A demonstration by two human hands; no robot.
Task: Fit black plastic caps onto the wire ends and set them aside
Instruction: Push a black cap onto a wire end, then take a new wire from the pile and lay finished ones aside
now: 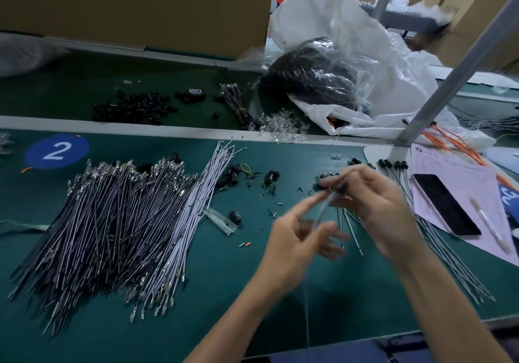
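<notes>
My right hand (373,208) pinches a small black cap (341,186) at the top of a thin grey wire (323,211), above the green mat. My left hand (297,239) is just below and to the left, blurred by motion, its fingers around the same wire lower down. A big heap of dark and grey wires (112,222) with metal terminals lies at the left. Loose black caps (233,177) lie in the middle of the mat. Capped wires (438,236) lie fanned out at the right, their black ends (393,164) pointing away.
A phone (446,204) and a pen (490,226) lie on pink paper at the right. Behind a grey rail sit more black caps (132,107), a tape roll (195,93), clear parts (283,126) and plastic bags (337,62). A grey post (438,90) rises at the right.
</notes>
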